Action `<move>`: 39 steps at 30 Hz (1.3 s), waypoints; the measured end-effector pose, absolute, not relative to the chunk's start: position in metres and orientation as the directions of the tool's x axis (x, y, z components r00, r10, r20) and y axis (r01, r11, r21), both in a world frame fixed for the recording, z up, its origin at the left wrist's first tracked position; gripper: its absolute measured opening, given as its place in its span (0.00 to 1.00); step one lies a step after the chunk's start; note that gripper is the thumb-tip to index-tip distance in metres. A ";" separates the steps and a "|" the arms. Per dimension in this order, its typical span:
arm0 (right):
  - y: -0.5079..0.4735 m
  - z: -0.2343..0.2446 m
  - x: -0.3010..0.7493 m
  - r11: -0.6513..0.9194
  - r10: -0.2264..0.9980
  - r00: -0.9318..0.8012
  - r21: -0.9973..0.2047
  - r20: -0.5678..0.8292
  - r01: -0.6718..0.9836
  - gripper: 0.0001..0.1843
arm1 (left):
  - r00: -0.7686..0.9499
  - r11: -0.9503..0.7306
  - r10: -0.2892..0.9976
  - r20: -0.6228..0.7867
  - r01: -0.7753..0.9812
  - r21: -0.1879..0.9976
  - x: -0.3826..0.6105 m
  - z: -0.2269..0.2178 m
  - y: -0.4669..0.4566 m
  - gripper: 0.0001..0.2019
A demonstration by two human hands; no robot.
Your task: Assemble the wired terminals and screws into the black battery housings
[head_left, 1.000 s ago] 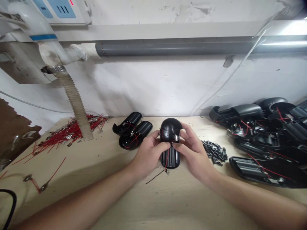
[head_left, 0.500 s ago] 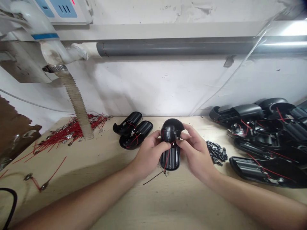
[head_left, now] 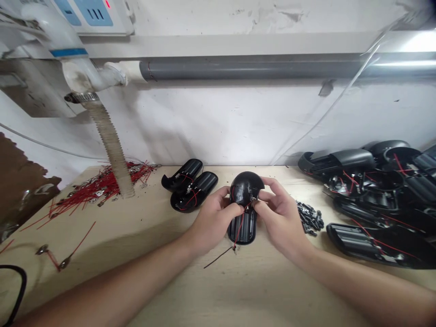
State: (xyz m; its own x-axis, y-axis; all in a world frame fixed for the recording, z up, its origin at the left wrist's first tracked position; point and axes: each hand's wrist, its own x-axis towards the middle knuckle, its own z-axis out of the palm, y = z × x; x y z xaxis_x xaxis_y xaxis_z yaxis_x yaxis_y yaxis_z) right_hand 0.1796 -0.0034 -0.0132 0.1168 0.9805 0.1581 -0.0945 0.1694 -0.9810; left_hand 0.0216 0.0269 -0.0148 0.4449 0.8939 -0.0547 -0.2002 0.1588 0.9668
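Between my two hands is a black plastic housing [head_left: 246,188] with a rounded, hollow upper end and a ribbed battery compartment [head_left: 242,230] at its lower end. My left hand [head_left: 215,218] grips its left side, thumb resting on the middle. On the other side my right hand [head_left: 277,213] holds the edge, its thumb pressed near small metal contacts at the centre. A red wire [head_left: 241,227] runs down over the compartment, and a short black wire [head_left: 218,258] sticks out at the bottom left. Whatever lies under the thumbs is hidden.
Two similar black housings [head_left: 194,193] lie left of my hands. At far left is a heap of red wires with metal contacts [head_left: 98,184], beside a ribbed hose [head_left: 112,150]. Small black parts [head_left: 309,218] and a pile of housings [head_left: 378,245] lie on the right.
The view has shifted slightly. Both hands keep their hold on the black housing, which seems tilted a little differently; the thumbs stay near its middle.
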 end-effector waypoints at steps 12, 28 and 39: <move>-0.006 -0.019 0.181 0.233 0.972 -0.006 -0.972 0.233 -0.023 0.26 | 0.395 0.033 0.918 0.020 -0.125 0.992 0.018 -0.017 0.025 0.13; 0.018 0.063 0.239 0.315 0.943 -0.076 -0.798 0.323 0.514 0.12 | 0.220 0.203 0.964 -0.149 -0.245 0.948 0.021 -0.015 0.025 0.18; 0.053 0.038 0.303 0.322 0.907 -0.383 -0.298 -0.173 0.898 0.08 | 0.199 0.234 0.964 -0.176 -0.323 0.917 0.022 -0.023 0.028 0.16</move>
State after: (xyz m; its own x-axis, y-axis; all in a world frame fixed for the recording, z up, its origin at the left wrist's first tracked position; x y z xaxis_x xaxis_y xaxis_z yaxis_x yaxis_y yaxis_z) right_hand 0.3027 0.0532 0.0378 -0.3831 0.9073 -0.1732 0.8985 0.3225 -0.2979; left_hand 0.0225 0.0281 -0.0233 0.1989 0.9642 -0.1756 -0.3229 0.2336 0.9172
